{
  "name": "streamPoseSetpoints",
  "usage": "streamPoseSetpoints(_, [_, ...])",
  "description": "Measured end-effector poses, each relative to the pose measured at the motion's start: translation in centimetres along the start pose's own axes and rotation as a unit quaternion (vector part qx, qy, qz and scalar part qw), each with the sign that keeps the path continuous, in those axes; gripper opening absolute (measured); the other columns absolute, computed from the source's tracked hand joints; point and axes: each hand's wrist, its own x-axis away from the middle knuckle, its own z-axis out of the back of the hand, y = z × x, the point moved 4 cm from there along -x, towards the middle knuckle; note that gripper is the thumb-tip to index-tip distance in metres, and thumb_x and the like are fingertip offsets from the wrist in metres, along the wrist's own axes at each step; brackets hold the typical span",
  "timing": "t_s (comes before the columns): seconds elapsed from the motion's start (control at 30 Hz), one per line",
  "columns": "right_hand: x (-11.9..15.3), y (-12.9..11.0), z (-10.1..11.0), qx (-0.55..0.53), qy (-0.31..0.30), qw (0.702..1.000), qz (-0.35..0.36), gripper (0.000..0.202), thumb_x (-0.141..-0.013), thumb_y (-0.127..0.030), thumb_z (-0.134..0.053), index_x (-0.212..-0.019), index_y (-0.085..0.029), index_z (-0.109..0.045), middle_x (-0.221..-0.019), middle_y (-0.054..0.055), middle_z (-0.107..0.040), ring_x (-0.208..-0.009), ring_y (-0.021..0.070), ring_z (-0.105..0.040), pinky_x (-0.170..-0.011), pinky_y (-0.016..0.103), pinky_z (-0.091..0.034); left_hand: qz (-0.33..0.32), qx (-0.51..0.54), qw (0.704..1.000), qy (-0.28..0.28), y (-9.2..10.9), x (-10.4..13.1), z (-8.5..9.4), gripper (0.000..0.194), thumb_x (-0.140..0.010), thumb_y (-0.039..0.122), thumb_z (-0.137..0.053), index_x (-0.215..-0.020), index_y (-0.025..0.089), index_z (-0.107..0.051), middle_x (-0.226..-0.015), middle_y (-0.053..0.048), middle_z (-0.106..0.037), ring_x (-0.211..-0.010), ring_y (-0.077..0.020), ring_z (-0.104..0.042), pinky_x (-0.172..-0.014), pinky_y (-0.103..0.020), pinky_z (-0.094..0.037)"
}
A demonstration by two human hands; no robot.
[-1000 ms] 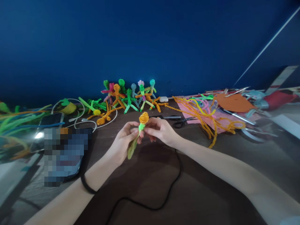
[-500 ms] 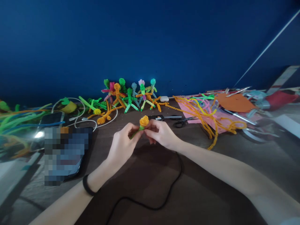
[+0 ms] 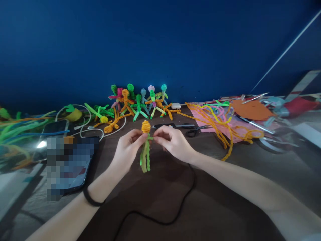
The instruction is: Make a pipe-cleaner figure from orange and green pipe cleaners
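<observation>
Pinched just below its orange head [image 3: 146, 127] by the left hand [image 3: 127, 147], a fuzzy green figure [image 3: 144, 154] hangs over the dark table [image 3: 163, 194] (strands [image 3: 144, 162] dangling), one short side stub [image 3: 150, 137] nipped by the right hand [image 3: 173, 143].

Left forearm [image 3: 66, 209] and right forearm [image 3: 230, 175] bare, converging from the lower corners; right the flatter slant. Left hand [image 3: 126, 145] raised, fingers curled, thumb [image 3: 140, 141] pressed in a pinch. Right hand [image 3: 177, 144] just beside, palm inward, thumb and forefinger pinched, fingers bent.
</observation>
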Motion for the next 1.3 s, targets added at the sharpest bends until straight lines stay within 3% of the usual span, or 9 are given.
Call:
streamPoseSetpoints(0.2, [-0.3,0.2,0.6,0.039,0.031,0.998,0.031,0.016,-0.078,-0.033,-0.055,-0.075,-0.017,-0.054,-0.067,-0.001,-0.056,-0.062,0.0108,-0.053,-0.058,0.023,-0.042,0.111,0.167,0.978,-0.062,-1.0,0.0,-0.6,0.014,-0.065,0.024,-0.069,-0.067,0.017,-0.057,-0.060,0.002,-0.062,-0.053,-0.0084,-0.057,-0.055,-0.018,-0.044])
streamPoseSetpoints(0.43, [-0.2,0.7,0.3,0.021,0.025,0.999,0.001,0.017,-0.076,-0.033,-0.058,-0.075,-0.016,-0.054,-0.067,0.000,-0.056,-0.062,0.0109,-0.052,-0.058,0.023,-0.041,0.171,0.274,0.941,-0.099,-1.9,0.2,-1.2,0.009,-0.069,0.018,-0.065,-0.070,0.015,-0.058,-0.057,0.002,-0.059,-0.048,-0.0058,-0.054,-0.052,-0.016,-0.047])
streamPoseSetpoints(0.57, [0.0,0.6,0.0,-0.003,0.015,1.000,-0.013,0.017,-0.076,-0.033,-0.058,-0.076,-0.016,-0.054,-0.067,0.000,-0.055,-0.062,0.0107,-0.051,-0.059,0.023,-0.041,0.229,0.350,0.899,-0.126,-2.3,0.7,-2.0,0.001,-0.073,0.012,-0.060,-0.072,0.013,-0.059,-0.057,0.003,-0.051,-0.046,-0.0034,-0.048,-0.049,-0.015,-0.046])
streamPoseSetpoints(0.67, [0.1,0.5,-0.1,-0.011,0.008,1.000,-0.018,0.018,-0.077,-0.033,-0.057,-0.077,-0.015,-0.055,-0.070,0.001,-0.057,-0.064,0.0110,-0.052,-0.060,0.024,-0.042,0.235,0.383,0.882,-0.145,-2.3,0.8,-2.3,0.003,-0.075,0.012,-0.057,-0.074,0.012,-0.060,-0.056,0.004,-0.048,-0.045,-0.0023,-0.044,-0.048,-0.014,-0.044])
streamPoseSetpoints(0.77, [0.1,0.5,-0.1,-0.031,0.004,0.999,-0.022,0.018,-0.078,-0.032,-0.056,-0.080,-0.015,-0.056,-0.074,0.002,-0.060,-0.068,0.0117,-0.055,-0.063,0.024,-0.043,0.207,0.338,0.909,-0.132,-2.2,0.5,-2.1,0.008,-0.077,0.014,-0.053,-0.075,0.012,-0.061,-0.055,0.003,-0.050,-0.044,-0.0036,-0.043,-0.047,-0.015,-0.043])
streamPoseSetpoints(0.9, [0.1,0.7,-0.1,-0.048,0.015,0.999,-0.020,0.013,-0.078,-0.027,-0.056,-0.080,-0.014,-0.057,-0.076,0.002,-0.062,-0.071,0.0117,-0.057,-0.066,0.025,-0.045,0.143,0.245,0.953,-0.101,-1.8,0.0,-1.5,0.013,-0.078,0.020,-0.052,-0.077,0.012,-0.063,-0.061,-0.002,-0.060,-0.055,-0.0099,-0.053,-0.057,-0.021,-0.046])
streamPoseSetpoints(1.1, [-0.1,1.0,0.2,-0.018,0.040,0.999,-0.019,0.014,-0.075,-0.027,-0.059,-0.072,-0.014,-0.055,-0.066,-0.001,-0.056,-0.059,0.0083,-0.052,-0.056,0.020,-0.042,0.033,0.091,0.994,-0.053,-1.2,-0.3,-0.5,0.018,-0.074,0.029,-0.057,-0.084,0.017,-0.066,-0.080,-0.002,-0.066,-0.078,-0.0152,-0.058,-0.073,-0.024,-0.044])
streamPoseSetpoints(1.2, [-0.1,1.0,0.2,-0.016,0.033,0.999,-0.022,0.014,-0.075,-0.028,-0.059,-0.071,-0.014,-0.054,-0.063,-0.002,-0.054,-0.056,0.0077,-0.050,-0.054,0.020,-0.041,0.008,-0.020,0.999,-0.027,-0.8,-0.4,-0.1,0.014,-0.069,0.029,-0.064,-0.079,0.019,-0.066,-0.075,0.000,-0.065,-0.073,-0.0126,-0.057,-0.067,-0.021,-0.043])
streamPoseSetpoints(1.3, [0.0,0.8,0.1,-0.011,0.022,1.000,-0.017,0.015,-0.075,-0.028,-0.058,-0.072,-0.014,-0.055,-0.063,-0.002,-0.054,-0.057,0.0081,-0.050,-0.054,0.021,-0.040,0.014,-0.036,0.999,-0.034,-0.5,-0.3,-0.2,0.014,-0.067,0.028,-0.066,-0.076,0.018,-0.064,-0.069,0.001,-0.063,-0.064,-0.0107,-0.056,-0.057,-0.019,-0.042])
